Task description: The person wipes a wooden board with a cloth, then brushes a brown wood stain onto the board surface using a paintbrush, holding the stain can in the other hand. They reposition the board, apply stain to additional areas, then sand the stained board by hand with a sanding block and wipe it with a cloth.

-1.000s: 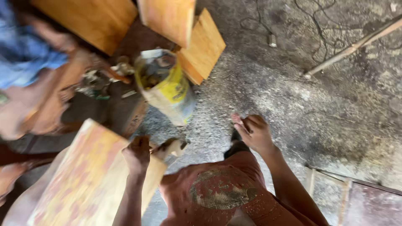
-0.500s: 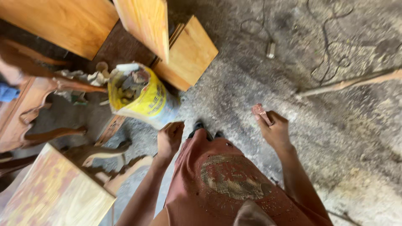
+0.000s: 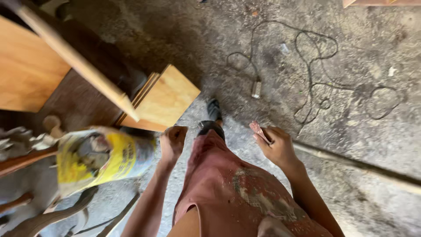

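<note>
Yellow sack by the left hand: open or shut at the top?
Open. The yellow sack has its mouth gaping, with grey contents showing inside; left hand is a closed fist beside it.

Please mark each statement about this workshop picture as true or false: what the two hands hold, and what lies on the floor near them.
1. The right hand holds a small reddish piece pinched in its fingers. True.
2. The left hand grips a hammer. False: it is closed in a fist and no tool shows in it.
3. A dark cable lies in loops on the concrete floor. True.
4. The yellow and grey sack hangs from the right hand. False: it stands beside the left hand, and neither hand holds it.
5. Wooden boards lie ahead of the left hand. True.
</note>
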